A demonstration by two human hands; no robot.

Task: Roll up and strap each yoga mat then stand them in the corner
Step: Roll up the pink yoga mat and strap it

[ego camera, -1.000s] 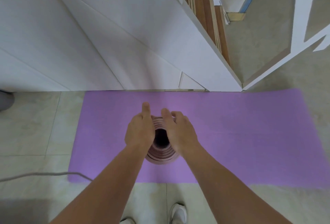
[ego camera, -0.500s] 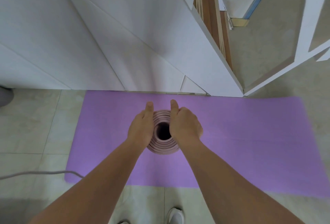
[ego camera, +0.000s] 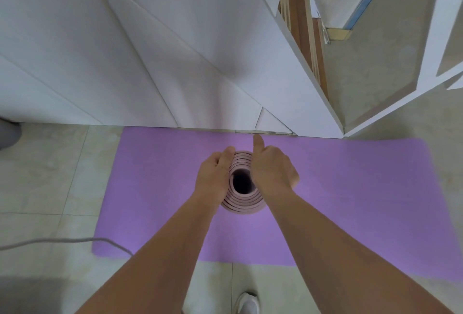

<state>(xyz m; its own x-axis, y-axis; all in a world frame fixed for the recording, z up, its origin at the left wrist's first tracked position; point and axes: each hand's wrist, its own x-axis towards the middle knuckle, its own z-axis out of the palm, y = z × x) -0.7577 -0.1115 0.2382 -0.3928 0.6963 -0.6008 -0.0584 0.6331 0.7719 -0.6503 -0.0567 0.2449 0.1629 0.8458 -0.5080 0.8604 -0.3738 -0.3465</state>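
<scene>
A rolled pink yoga mat [ego camera: 241, 202] stands on end between my hands, and I look straight down its dark hollow core. My left hand [ego camera: 214, 176] grips the roll's left side, fingers wrapped round it. My right hand [ego camera: 271, 169] holds the right side with its thumb pointing up toward the wall. Under the roll, a purple yoga mat [ego camera: 350, 201] lies flat and unrolled on the tiled floor, alongside the white wall. No strap is visible on the roll.
White wall panels [ego camera: 150, 50] rise just beyond the purple mat. A white door frame edge with wooden strips [ego camera: 308, 38] stands at the upper right. A grey cable [ego camera: 62, 241] runs across the floor at left. My white shoe [ego camera: 246, 303] is at the bottom.
Both hands have closed in tighter on the upright roll. My right thumb now sticks up higher. The view has shifted slightly toward the wall.
</scene>
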